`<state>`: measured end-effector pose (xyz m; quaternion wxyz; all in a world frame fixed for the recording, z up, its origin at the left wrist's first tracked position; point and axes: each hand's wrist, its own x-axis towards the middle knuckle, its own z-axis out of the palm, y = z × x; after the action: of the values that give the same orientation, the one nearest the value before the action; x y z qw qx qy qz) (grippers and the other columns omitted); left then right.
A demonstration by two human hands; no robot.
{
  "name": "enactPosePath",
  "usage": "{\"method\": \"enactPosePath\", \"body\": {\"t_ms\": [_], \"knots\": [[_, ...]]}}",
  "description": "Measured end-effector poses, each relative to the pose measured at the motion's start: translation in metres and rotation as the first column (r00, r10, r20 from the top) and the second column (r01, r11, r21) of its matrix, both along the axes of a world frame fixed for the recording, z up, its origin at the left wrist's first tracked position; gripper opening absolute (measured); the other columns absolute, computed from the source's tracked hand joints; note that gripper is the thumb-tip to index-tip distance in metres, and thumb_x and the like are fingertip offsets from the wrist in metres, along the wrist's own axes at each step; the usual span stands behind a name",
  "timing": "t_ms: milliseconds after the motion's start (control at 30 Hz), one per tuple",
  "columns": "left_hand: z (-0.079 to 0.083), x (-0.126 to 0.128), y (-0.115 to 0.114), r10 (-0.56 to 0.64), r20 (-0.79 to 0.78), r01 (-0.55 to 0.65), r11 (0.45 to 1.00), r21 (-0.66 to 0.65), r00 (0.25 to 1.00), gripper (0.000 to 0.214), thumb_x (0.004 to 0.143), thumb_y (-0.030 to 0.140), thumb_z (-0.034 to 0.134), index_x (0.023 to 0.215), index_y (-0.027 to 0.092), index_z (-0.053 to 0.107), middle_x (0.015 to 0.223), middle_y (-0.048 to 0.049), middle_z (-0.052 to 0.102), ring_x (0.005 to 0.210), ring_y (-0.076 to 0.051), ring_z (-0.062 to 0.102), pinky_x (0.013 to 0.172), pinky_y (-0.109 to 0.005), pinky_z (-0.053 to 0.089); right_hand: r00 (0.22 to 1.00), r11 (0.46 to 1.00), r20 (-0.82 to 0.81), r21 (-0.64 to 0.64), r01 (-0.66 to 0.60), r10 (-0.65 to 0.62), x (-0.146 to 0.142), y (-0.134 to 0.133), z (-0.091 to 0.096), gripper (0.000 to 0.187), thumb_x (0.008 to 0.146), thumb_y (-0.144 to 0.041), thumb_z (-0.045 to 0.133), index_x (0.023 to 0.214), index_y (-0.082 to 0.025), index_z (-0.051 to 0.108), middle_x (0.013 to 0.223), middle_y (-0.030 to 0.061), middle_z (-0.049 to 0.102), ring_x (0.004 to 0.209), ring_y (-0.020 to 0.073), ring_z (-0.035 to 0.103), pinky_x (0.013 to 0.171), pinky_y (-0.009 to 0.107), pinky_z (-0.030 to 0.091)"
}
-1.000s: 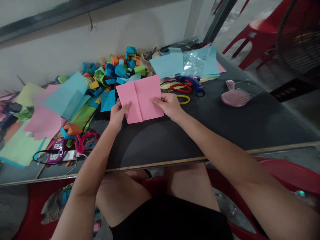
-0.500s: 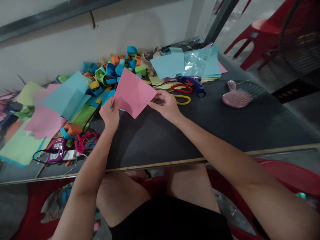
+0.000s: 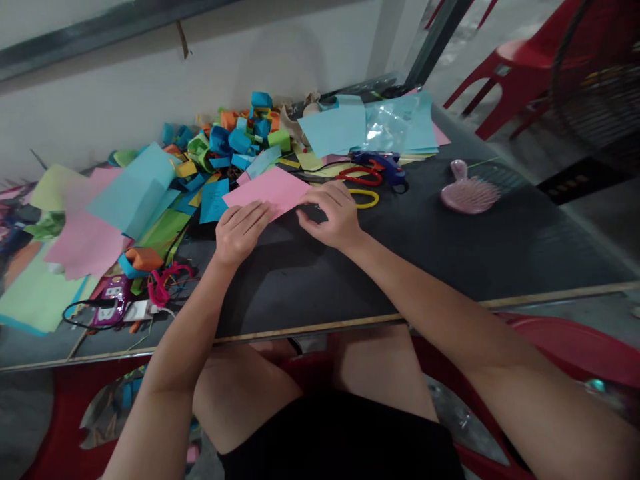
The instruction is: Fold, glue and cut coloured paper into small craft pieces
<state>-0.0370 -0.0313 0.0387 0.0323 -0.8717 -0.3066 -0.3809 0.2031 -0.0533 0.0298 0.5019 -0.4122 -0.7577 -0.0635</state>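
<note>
Wide dark table (image 3: 450,247) fills the scene, its pale front edge running across above the person's knees. Against the wall at the far left, big loose sheets of coloured paper (image 3: 125,193) sprawl over each other, blue, pink and green. Behind them sits a heap of folded paper bits (image 3: 235,137), blue, orange and green. At the far right of the table, a stack of pale blue sheets (image 3: 340,127) lies with a clear plastic bag (image 3: 387,127) on top.

Now the centre: a pink sheet (image 3: 273,188) lies flat on the table, turned like a diamond, one corner aiming away toward the heap, its long axis running left to right between the two hands. Left hand (image 3: 243,230) is pressed palm-down on the sheet's near left edge, fingers flat, not gripping. Right hand (image 3: 333,213) presses down on the right corner, fingertips bent onto the paper. The hands are apart, sheet spanning the gap.

Just beyond the right hand: red scissors (image 3: 361,175), a yellow loop (image 3: 366,198) beside the knuckles, and a blue glue gun (image 3: 390,167). Well off to the right, a pink hairbrush (image 3: 467,193) lies alone. Near left, a tangle of pink cord (image 3: 163,283) and a small purple gadget (image 3: 113,293) with a black cable.
</note>
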Motion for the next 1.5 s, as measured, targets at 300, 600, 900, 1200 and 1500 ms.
{"method": "enactPosePath", "body": {"t_ms": [300, 600, 900, 1200, 1500], "knots": [[0.012, 0.007, -0.005, -0.006, -0.035, 0.001, 0.991, -0.133, 0.999, 0.027, 0.09, 0.041, 0.063, 0.108, 0.026, 0.076, 0.111, -0.0074, 0.076, 0.12, -0.028, 0.065, 0.101, -0.045, 0.046, 0.996, 0.998, 0.08, -0.044, 0.048, -0.044, 0.0, 0.002, -0.001, 0.012, 0.078, -0.014, 0.057, 0.078, -0.025, 0.054, 0.077, 0.001, 0.064, 0.085, 0.0233, 0.062, 0.088, 0.043, 0.043], [0.002, 0.036, -0.019, 0.05, -0.178, -0.049, 0.999, 0.008, 0.983, 0.029, 0.099, 0.023, 0.045, 0.098, 0.021, 0.075, 0.097, -0.0087, 0.078, 0.104, -0.023, 0.067, 0.092, -0.04, 0.044, 0.983, 0.998, 0.17, -0.017, -0.064, 0.066, -0.014, -0.003, -0.001, 0.012, 0.074, -0.015, 0.057, 0.082, -0.024, 0.053, 0.078, 0.0008, 0.066, 0.081, 0.022, 0.06, 0.083, 0.039, 0.04], [-0.003, 0.037, -0.018, 0.014, -0.117, -0.02, 0.999, -0.044, 0.993, 0.026, 0.098, 0.024, 0.049, 0.094, 0.024, 0.074, 0.093, -0.0075, 0.077, 0.099, -0.022, 0.067, 0.089, -0.041, 0.045, 0.987, 0.995, 0.124, 0.004, -0.1, 0.099, -0.013, -0.002, -0.004, 0.019, 0.069, -0.013, 0.055, 0.079, -0.025, 0.045, 0.073, -0.0009, 0.062, 0.077, 0.0212, 0.057, 0.082, 0.039, 0.039], [-0.001, 0.028, -0.011, 0.032, -0.072, -0.039, 0.995, -0.092, 0.997, 0.027, 0.097, 0.03, 0.05, 0.097, 0.026, 0.076, 0.093, -0.0072, 0.077, 0.094, -0.023, 0.067, 0.084, -0.04, 0.046, 0.992, 0.998, 0.116, -0.059, -0.035, 0.042, 0.0, 0.004, -0.003, 0.021, 0.066, -0.012, 0.055, 0.077, -0.025, 0.043, 0.073, -0.0012, 0.059, 0.077, 0.0216, 0.055, 0.084, 0.042, 0.04], [0.002, 0.022, -0.009, 0.052, -0.019, -0.053, 0.993, -0.102, 0.998, 0.027, 0.096, 0.033, 0.051, 0.094, 0.027, 0.077, 0.091, -0.0072, 0.077, 0.093, -0.023, 0.068, 0.082, -0.04, 0.047, 0.995, 0.996, 0.099, -0.084, -0.024, 0.032, 0.01, 0.005, -0.001, 0.023, 0.064, -0.011, 0.056, 0.078, -0.025, 0.045, 0.074, -0.0007, 0.058, 0.079, 0.0224, 0.055, 0.09, 0.046, 0.04]]}}
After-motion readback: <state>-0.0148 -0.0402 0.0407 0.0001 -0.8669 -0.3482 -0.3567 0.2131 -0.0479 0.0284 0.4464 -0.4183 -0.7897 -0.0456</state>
